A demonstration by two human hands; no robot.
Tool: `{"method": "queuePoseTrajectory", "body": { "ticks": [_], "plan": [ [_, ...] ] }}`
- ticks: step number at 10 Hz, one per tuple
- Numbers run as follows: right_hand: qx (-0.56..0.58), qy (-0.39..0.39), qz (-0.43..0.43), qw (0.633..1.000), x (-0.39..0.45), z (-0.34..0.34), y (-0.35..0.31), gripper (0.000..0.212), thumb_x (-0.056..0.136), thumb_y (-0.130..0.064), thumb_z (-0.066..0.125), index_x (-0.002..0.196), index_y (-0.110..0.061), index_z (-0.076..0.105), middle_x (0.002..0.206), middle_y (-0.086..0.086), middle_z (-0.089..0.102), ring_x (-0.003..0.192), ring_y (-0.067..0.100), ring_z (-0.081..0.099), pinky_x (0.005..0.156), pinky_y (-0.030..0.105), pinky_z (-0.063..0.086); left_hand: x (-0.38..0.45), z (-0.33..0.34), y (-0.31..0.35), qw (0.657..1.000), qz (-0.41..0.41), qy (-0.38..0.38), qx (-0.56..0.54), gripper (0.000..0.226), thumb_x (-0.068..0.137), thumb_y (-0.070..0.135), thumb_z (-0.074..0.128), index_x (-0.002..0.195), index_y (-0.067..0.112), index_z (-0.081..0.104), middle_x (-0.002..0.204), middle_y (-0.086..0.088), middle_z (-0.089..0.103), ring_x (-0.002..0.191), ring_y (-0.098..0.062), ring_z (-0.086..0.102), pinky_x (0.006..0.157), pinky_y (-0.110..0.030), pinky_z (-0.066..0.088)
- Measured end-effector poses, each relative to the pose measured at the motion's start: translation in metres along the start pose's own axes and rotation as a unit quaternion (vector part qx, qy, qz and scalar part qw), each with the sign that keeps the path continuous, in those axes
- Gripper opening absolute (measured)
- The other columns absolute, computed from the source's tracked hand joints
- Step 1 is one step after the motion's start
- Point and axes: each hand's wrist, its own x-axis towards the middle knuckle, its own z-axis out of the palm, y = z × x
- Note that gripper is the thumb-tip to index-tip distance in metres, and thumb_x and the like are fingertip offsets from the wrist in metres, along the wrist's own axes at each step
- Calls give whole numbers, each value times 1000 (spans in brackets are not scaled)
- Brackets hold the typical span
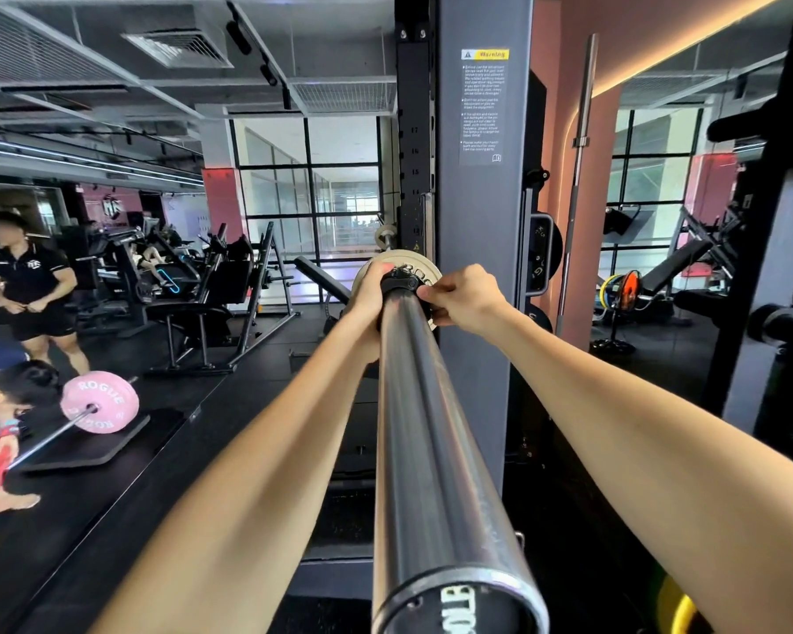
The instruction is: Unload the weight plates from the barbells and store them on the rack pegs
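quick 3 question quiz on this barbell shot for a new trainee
1. True or false: both hands are on the black collar that locks the tan plate on the barbell sleeve.
2. Which plate lies on the floor at left? A) pink B) green C) blue
3. Fill in: the yellow-headed label on the rack upright reads ____.

Key: 1 true: left hand and right hand grip it. 2 A, the pink plate. 3 Warning.
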Motion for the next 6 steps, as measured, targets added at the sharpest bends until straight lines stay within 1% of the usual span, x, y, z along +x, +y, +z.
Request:
{"method": "queuePoseTrajectory", "body": {
  "ticks": [1,2,3,4,5,6],
  "plan": [
    [-19,-7,-2,1000,0,0,0,25,90,-21,68,95,4,71,95,21,71,81,34,73,80,40,60,-6,1,7,1000,27,-9,7,24,88,42,52,89,18,55,79,-1,60,71,-15,57,50,-19,50],
    [-47,2,-4,999,-3,2,0,27,90,-21,65,93,6,68,91,22,70,75,34,70,78,47,60,-12,3,10,999,37,-6,20,35,84,45,51,98,15,59,80,2,57,76,-16,59,54,-21,48],
    [-97,-4,-20,995,-6,5,4,26,91,-19,56,85,5,62,77,15,58,67,25,53,78,56,56,-9,-1,7,995,43,9,87,56,82,56,44,106,7,56,79,-2,58,88,-27,65,47,-16,46],
    [-103,-16,-27,994,-13,8,4,23,92,-19,52,73,-7,60,76,12,56,68,26,54,80,53,56,-22,-11,4,991,-7,38,131,47,98,55,37,103,11,52,73,-5,53,65,-19,57,38,-21,44],
    [-77,-32,-20,996,-24,6,-5,23,95,-29,51,89,-11,65,84,10,58,73,27,56,84,51,56,-42,-25,-1,978,13,54,199,45,101,48,38,120,10,53,77,-7,61,61,-19,60,37,-20,46],
    [-53,-33,9,998,-29,0,-9,39,96,-42,50,106,-8,65,93,8,61,79,24,57,86,49,56,-55,-32,4,977,30,67,202,56,97,59,36,119,10,55,85,-10,69,70,-25,68,52,-27,54]
  ]
}}
